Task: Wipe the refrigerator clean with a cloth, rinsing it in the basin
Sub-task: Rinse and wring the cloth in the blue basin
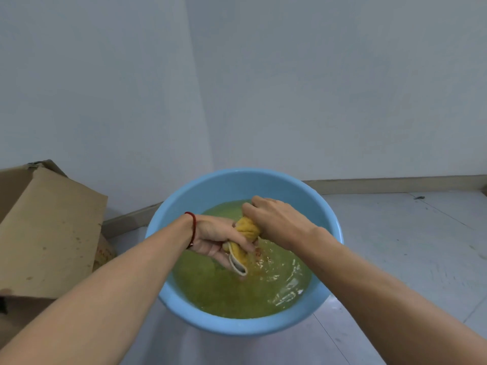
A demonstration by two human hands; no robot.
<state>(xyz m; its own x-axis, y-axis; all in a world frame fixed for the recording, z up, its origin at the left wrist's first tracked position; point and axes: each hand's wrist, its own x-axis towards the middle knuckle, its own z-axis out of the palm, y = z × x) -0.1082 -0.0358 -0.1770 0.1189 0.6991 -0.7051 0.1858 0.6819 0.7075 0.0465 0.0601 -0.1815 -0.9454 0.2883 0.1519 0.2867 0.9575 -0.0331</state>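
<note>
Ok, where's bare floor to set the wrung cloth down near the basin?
Bare floor lies right of the blue basin, out to the baseboard. The left is crowded: a cardboard box sits close. Both hands, left hand and right hand, grip the cloth above the water.

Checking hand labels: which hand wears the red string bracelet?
The left hand, gripping the lower end of the yellow cloth; the right hand has a bare wrist.

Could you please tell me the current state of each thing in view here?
cloth: wet, twisted, held above the water.
basin: upright, holding cloudy yellow-green water.
left hand: gripping the cloth's lower end.
right hand: gripping its upper end.
cardboard box: stained, flaps open.
</note>
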